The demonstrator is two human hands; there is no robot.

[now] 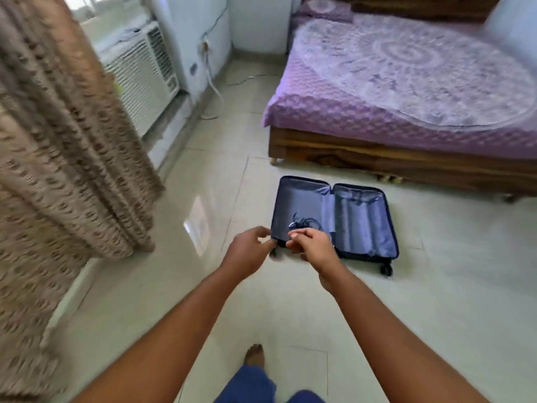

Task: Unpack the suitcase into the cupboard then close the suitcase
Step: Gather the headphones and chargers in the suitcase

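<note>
lying flat open on the floor (290, 315), the suitcase (334, 219) rests in front of the bed (406, 91), its two halves spread side by side with the hinge running away from the person. both halves show bare blue lining; only a small dark cable (303, 223) sits in the left half, near its front edge. the case looks nearly emptied, so the step in hand is probably taking out this last item before shutting the case.

the right hand (312, 245) hovers over the front left corner of the case, just short of the cable, its fingers (299, 236) loosely bent and holding nothing. the left hand (250, 248) hangs just beside that same corner, outside the shell, its fingers loosely curled and apart, also holding nothing. the cable lies forward of both hands and a little to the right of the left one; the right hand is the nearer.

a patterned curtain (66, 141) hangs at the left, with a white air conditioner (139, 74) behind it. the cupboard is not in view.
</note>
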